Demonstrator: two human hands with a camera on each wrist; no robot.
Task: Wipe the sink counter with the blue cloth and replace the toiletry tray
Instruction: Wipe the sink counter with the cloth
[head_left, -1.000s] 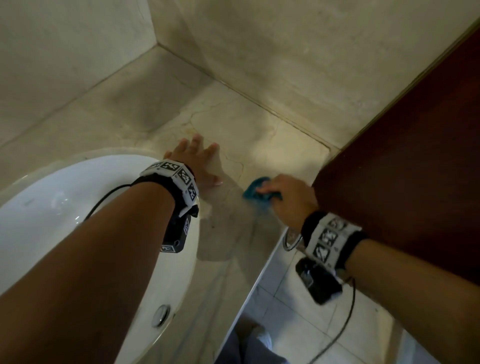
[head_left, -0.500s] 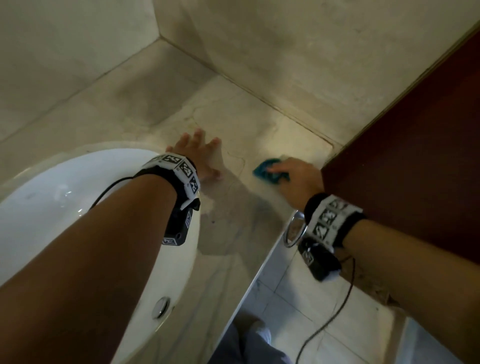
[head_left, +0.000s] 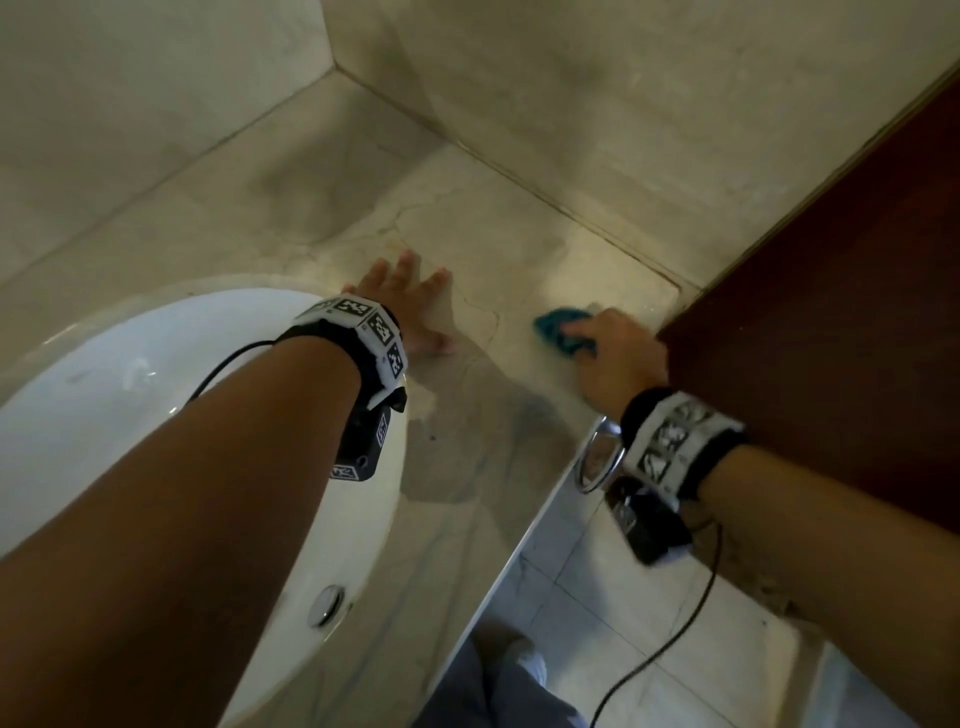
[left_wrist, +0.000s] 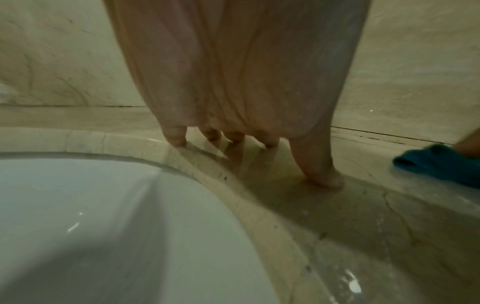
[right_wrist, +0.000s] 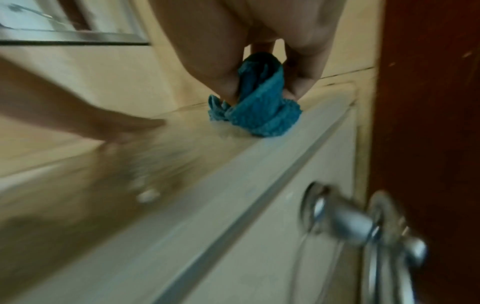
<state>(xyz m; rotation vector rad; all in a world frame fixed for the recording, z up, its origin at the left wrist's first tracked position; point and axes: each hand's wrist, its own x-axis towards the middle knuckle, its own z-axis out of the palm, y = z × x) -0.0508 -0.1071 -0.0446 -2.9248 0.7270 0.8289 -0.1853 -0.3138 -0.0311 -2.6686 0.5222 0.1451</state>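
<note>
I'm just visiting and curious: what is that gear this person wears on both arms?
Both forearms are bare, with no sleeves. Each wrist carries a black band with white blocks printed in black square code patterns: left wristband, right wristband. A small black camera box hangs under each wrist, and a thin black cable trails from it.

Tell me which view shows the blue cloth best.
The right wrist view: the blue cloth sits central, bunched between the right hand fingers. The head view shows a small part beyond that hand; the left wrist view catches only an edge at the frame's side.
</note>
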